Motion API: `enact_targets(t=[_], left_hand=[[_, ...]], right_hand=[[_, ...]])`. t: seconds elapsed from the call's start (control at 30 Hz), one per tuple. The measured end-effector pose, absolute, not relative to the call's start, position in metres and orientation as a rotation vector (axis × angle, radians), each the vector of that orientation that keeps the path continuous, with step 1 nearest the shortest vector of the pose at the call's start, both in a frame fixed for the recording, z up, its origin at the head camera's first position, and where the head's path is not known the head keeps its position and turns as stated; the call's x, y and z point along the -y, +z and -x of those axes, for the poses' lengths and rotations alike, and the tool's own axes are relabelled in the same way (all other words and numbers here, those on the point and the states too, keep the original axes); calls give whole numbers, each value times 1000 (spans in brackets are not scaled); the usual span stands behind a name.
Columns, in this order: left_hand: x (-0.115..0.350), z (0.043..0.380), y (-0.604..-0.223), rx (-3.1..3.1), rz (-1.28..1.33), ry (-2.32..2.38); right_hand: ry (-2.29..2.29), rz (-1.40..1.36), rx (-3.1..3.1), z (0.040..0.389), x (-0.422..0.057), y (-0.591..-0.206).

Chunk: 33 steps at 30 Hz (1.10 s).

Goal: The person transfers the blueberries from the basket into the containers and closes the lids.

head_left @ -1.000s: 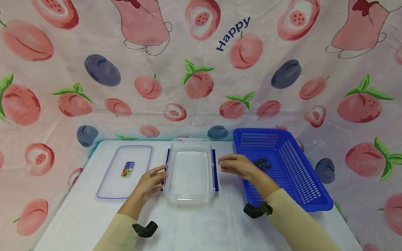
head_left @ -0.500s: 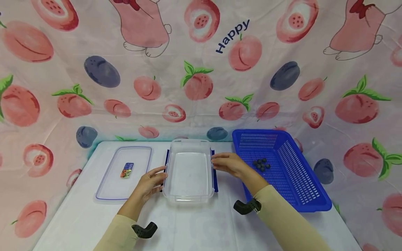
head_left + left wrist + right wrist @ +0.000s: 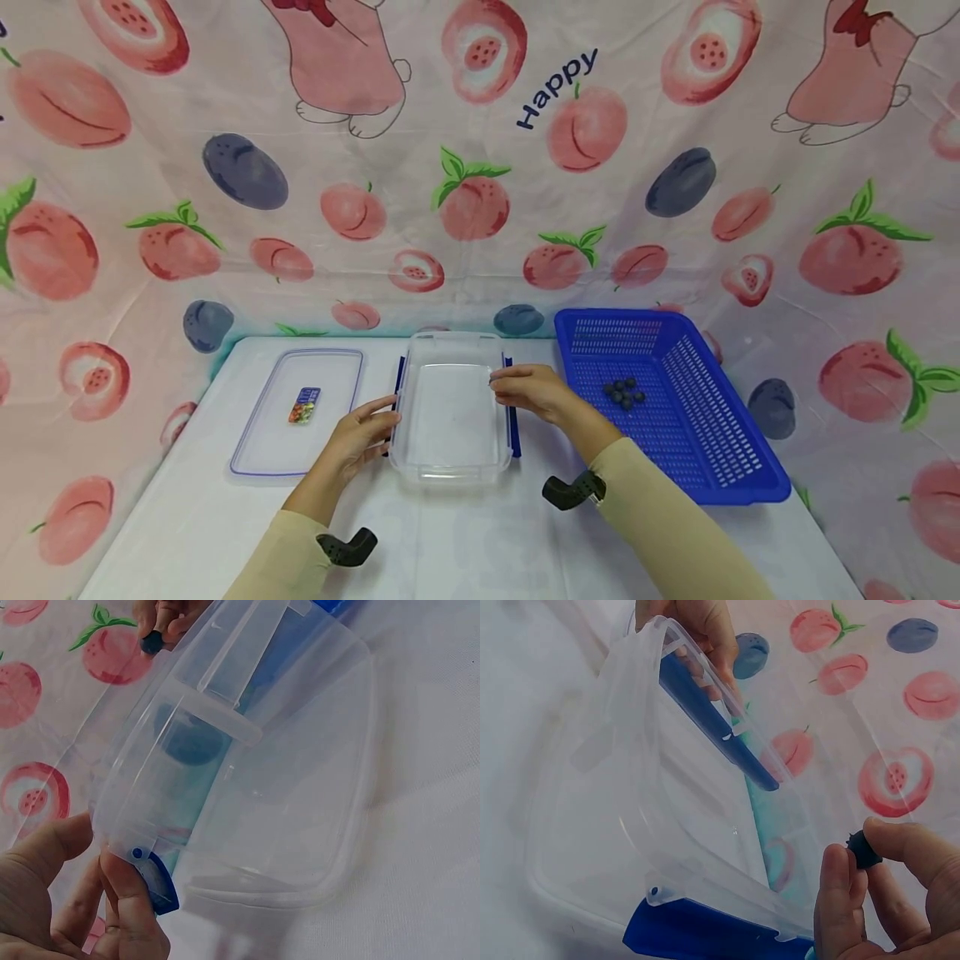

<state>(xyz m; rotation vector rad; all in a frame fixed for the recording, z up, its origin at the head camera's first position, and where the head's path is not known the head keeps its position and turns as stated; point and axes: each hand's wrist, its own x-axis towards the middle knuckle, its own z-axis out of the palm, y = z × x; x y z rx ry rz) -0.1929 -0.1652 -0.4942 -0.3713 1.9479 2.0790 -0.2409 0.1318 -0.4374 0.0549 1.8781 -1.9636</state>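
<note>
My left hand point(image 3: 360, 439) grips the left side of a clear plastic food container point(image 3: 450, 421), its thumb at the rim and other fingers around the blue side latch point(image 3: 156, 883). The container stands on the white table without its lid. Between the thumb and fingertips of my right hand point(image 3: 534, 392) is a single blueberry point(image 3: 864, 850), which also shows in the left wrist view. That hand is over the container's right rim, above the blue right latch point(image 3: 705, 934). More blueberries point(image 3: 624, 393) lie inside a blue basket point(image 3: 723, 433) at the right.
A clear lid with a blue seal point(image 3: 258, 442) and a small label point(image 3: 304, 406) lies flat left of the container. Behind the table point(image 3: 465, 542) hangs a fruit-printed cloth point(image 3: 420, 183). The basket's near wall rises close to my right forearm.
My right hand has moved left from beside the basket to the container's right rim, carrying the blueberry. My left hand and the container have stayed in place.
</note>
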Motion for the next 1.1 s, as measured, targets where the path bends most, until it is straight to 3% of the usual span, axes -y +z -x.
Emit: enact_targets(t=[1.1], left_hand=[[161,187,-497,-1974,393,2088]], right_hand=[[-2005,-98,-1824,257,-114,-446]])
